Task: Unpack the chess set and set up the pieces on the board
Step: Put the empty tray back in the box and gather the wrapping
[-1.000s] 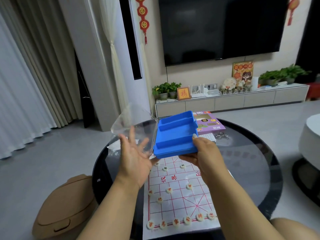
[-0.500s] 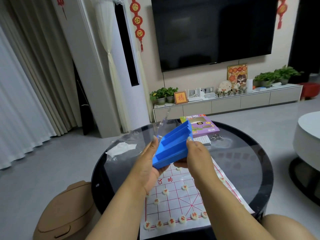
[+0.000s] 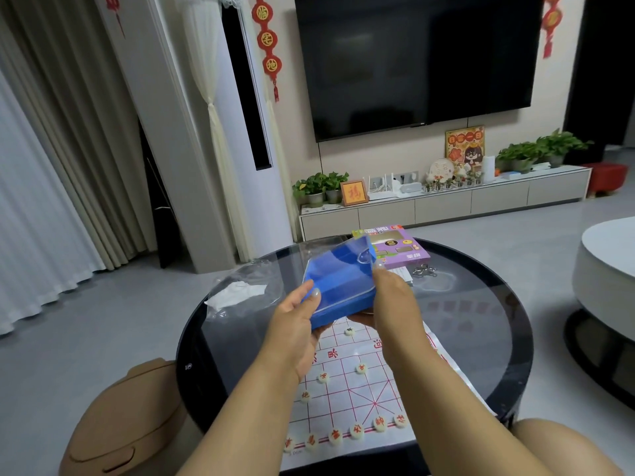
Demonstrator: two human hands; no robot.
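Blue plastic box (image 3: pixel 338 286) with a clear lid over it, held tilted above the far end of the board (image 3: pixel 347 393), clear of the table (image 3: pixel 481 321). Left hand (image 3: pixel 295 328) grips the box's near-left corner, thumb on the top edge, fingers underneath. Right hand (image 3: pixel 391 300) grips the right side, fingertips at the lid's far-right edge; the rest of its fingers are hidden behind the box. Both hands are closed around the box.

Board: white sheet with red grid lines and red characters, lying flat on the near part of the round, dark glass table. Pale round pieces (image 3: pixel 357 431) with red marks sit in a row along the near edge; a few more are scattered on the grid further up, one with a dark mark just beneath the box.

Far side of the table, just beyond the box: purple carton (image 3: pixel 402 247), with a small metal ring puzzle or key bunch (image 3: pixel 424 270) to its right; I cannot tell which. Left part of the table: crumpled clear plastic wrap (image 3: pixel 240 290) with white paper in it.

Near left, on the floor beside the table: tan rounded stool (image 3: pixel 127 424). Far wall: dark television (image 3: pixel 412 60) above a low cabinet (image 3: pixel 446 204) carrying potted plants and small ornaments. White round table edge at right.
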